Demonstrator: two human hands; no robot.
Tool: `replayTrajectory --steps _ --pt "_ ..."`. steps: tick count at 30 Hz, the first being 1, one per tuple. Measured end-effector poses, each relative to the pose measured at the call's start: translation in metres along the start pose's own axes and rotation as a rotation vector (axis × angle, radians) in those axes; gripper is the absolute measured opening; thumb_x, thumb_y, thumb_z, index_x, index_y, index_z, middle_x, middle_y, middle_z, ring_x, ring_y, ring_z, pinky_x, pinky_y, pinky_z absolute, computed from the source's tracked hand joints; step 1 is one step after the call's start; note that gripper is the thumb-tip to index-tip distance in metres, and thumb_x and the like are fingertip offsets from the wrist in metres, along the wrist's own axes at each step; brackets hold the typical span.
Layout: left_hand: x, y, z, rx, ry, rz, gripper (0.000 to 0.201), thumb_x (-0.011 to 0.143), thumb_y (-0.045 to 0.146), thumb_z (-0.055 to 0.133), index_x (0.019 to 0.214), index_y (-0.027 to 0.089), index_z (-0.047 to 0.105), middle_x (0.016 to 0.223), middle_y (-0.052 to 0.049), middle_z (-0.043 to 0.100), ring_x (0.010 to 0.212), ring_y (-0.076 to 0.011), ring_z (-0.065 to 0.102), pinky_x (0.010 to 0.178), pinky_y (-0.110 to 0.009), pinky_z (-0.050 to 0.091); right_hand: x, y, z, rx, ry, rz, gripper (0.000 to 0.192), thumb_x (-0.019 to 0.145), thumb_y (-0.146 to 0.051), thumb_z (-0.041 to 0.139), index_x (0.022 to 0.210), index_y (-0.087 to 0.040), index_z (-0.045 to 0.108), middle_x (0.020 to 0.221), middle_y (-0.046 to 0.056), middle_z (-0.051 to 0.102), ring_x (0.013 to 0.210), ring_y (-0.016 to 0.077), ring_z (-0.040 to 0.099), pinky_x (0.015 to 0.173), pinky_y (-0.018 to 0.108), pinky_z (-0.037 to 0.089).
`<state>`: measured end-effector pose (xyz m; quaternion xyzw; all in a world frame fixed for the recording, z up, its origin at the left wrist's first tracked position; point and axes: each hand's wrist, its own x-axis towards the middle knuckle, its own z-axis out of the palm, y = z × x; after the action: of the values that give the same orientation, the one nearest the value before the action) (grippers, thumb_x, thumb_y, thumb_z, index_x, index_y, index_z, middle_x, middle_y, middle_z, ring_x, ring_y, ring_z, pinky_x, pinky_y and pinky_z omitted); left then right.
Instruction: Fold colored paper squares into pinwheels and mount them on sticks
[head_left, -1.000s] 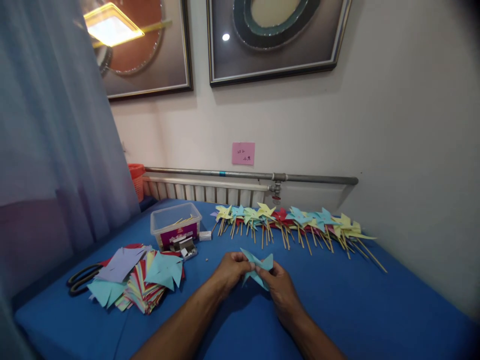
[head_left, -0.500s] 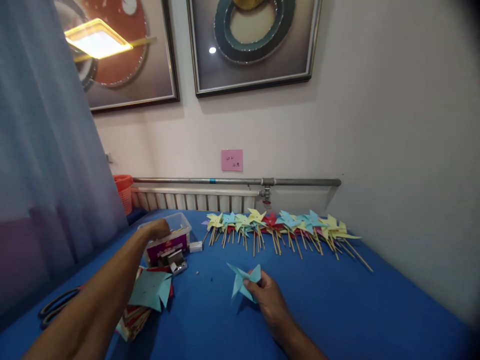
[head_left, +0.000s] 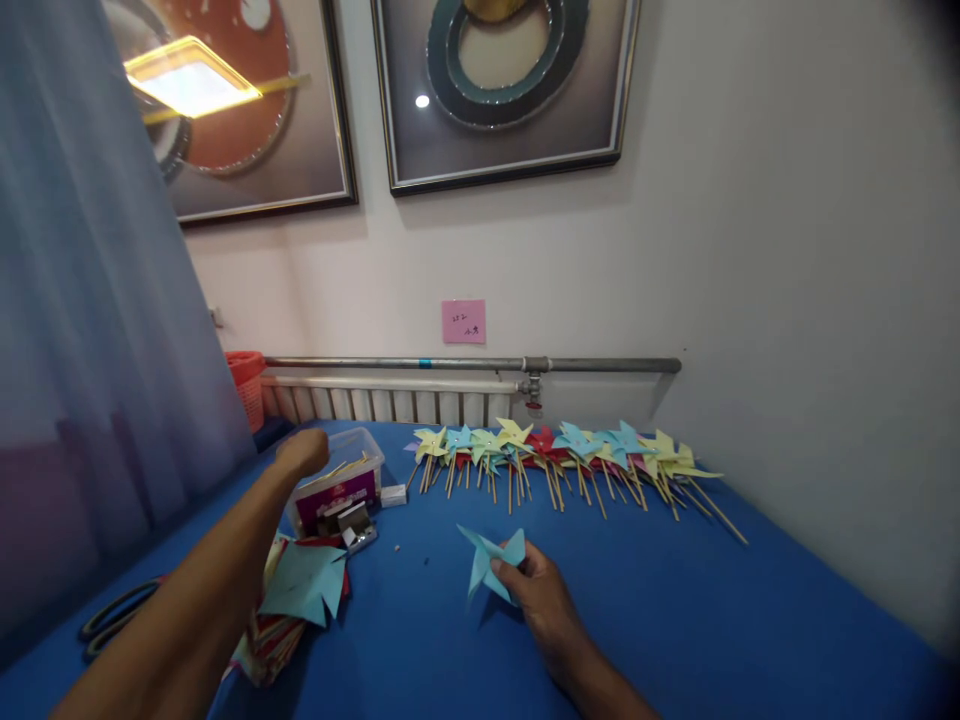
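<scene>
Between the thumb and fingers of my right hand [head_left: 541, 602] is a light blue paper pinwheel [head_left: 491, 565] without a stick, held just above the blue cover. My left hand [head_left: 304, 453] is over the left side of a clear plastic box [head_left: 369, 447] that holds thin wooden sticks. Its fingers face away from me, so whatever they hold is hidden. Below my left forearm lies a stack of cut paper squares [head_left: 304, 580], light blue on top with slit corners. An opened small box [head_left: 356, 525] stands against the plastic box.
A row of finished pinwheels [head_left: 544, 445] on sticks lies along the back. Black-handled scissors [head_left: 112, 615] rest at the left, partly behind my forearm. A small white box [head_left: 393, 495] sits beside the plastic box. Beyond are a red basket [head_left: 250, 390] and a pipe [head_left: 600, 366].
My left hand has risen slightly and shifted left out of the plastic box, showing more of the sticks. My right hand and the pinwheel stay nearly in place.
</scene>
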<state>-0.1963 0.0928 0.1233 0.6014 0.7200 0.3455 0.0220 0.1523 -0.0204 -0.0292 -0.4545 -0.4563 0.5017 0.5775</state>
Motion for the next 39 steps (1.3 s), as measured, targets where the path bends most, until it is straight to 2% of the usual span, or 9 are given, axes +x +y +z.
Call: replayTrajectory --steps 3,5,8,12,16,20,26,35,39 --pt "-0.016 0.014 -0.001 -0.017 -0.09 0.049 0.009 0.077 0.02 0.065 0.069 0.015 0.063 0.063 -0.002 0.063 0.07 -0.0179 0.062 0.07 -0.025 0.041 0.004 0.002 -0.001 0.024 0.012 0.027 0.037 0.056 -0.047 0.083 0.076 -0.02 0.067 0.06 -0.003 0.061 0.057 0.0154 0.052 0.057 0.027 0.04" --pt "-0.038 0.028 0.012 -0.309 -0.23 0.102 0.006 0.078 0.021 0.06 0.079 0.017 0.063 0.067 0.0 0.064 0.062 -0.0151 0.06 0.062 -0.024 0.042 0.005 0.003 -0.002 0.049 0.016 0.046 0.04 0.056 -0.046 0.085 0.081 -0.019 0.069 0.063 -0.003 0.064 0.058 0.0157 0.054 0.059 0.027 0.042" --pt "-0.078 0.051 0.048 -0.675 -0.356 0.07 0.009 0.074 0.025 0.062 0.077 0.018 0.058 0.061 0.003 0.059 0.053 -0.0123 0.055 0.055 -0.022 0.041 0.005 0.003 -0.004 0.103 0.029 0.067 0.042 0.056 -0.045 0.087 0.085 -0.018 0.071 0.067 -0.001 0.069 0.062 0.0175 0.059 0.062 0.028 0.045" --pt "-0.121 0.07 0.097 -0.952 -0.374 -0.072 0.017 0.069 0.026 0.064 0.079 0.02 0.053 0.062 0.003 0.061 0.046 -0.0109 0.051 0.045 -0.021 0.037 0.003 0.002 -0.007 0.18 0.052 0.088 0.043 0.057 -0.044 0.089 0.087 -0.019 0.071 0.069 -0.001 0.071 0.063 0.0184 0.062 0.063 0.029 0.047" --pt "-0.139 0.074 0.121 -0.933 -0.374 -0.132 0.011 0.072 0.026 0.062 0.076 0.018 0.055 0.057 0.004 0.058 0.043 -0.0083 0.045 0.042 -0.02 0.029 0.001 -0.003 -0.006 0.236 0.059 0.105 0.044 0.055 -0.04 0.092 0.088 -0.018 0.071 0.071 0.0 0.072 0.065 0.0182 0.063 0.064 0.029 0.049" --pt "-0.148 0.076 0.127 -0.924 -0.456 -0.146 0.012 0.08 0.029 0.057 0.078 0.017 0.057 0.062 0.003 0.06 0.045 -0.0086 0.046 0.042 -0.02 0.029 -0.001 -0.008 -0.004 0.26 0.055 0.116 0.041 0.052 -0.037 0.094 0.081 -0.018 0.072 0.069 0.0 0.071 0.064 0.0173 0.062 0.064 0.028 0.049" --pt "-0.161 0.087 0.135 -0.916 -0.561 -0.189 0.011 0.08 0.028 0.06 0.076 0.018 0.055 0.061 0.004 0.057 0.049 -0.0097 0.05 0.048 -0.021 0.036 -0.004 -0.012 -0.004 0.286 0.051 0.151 0.039 0.054 -0.036 0.094 0.082 -0.019 0.073 0.072 0.0 0.073 0.067 0.0186 0.064 0.066 0.029 0.051" --pt "-0.169 0.084 0.145 -0.585 -0.527 0.038 0.011 0.079 0.012 0.058 0.073 0.015 0.067 0.059 0.003 0.056 0.058 -0.0106 0.048 0.055 -0.021 0.031 0.002 -0.018 -0.001 0.332 0.06 0.186 0.035 0.05 -0.028 0.097 0.071 -0.019 0.071 0.073 -0.001 0.073 0.07 0.0166 0.066 0.071 0.03 0.057" --pt "-0.169 0.086 0.143 -0.656 -0.522 -0.068 0.01 0.08 0.013 0.059 0.076 0.015 0.068 0.058 0.003 0.054 0.055 -0.0103 0.046 0.053 -0.021 0.031 -0.001 -0.019 -0.004 0.443 0.093 0.154 0.037 0.05 -0.028 0.098 0.075 -0.022 0.073 0.079 -0.001 0.074 0.077 0.0163 0.067 0.075 0.029 0.059"
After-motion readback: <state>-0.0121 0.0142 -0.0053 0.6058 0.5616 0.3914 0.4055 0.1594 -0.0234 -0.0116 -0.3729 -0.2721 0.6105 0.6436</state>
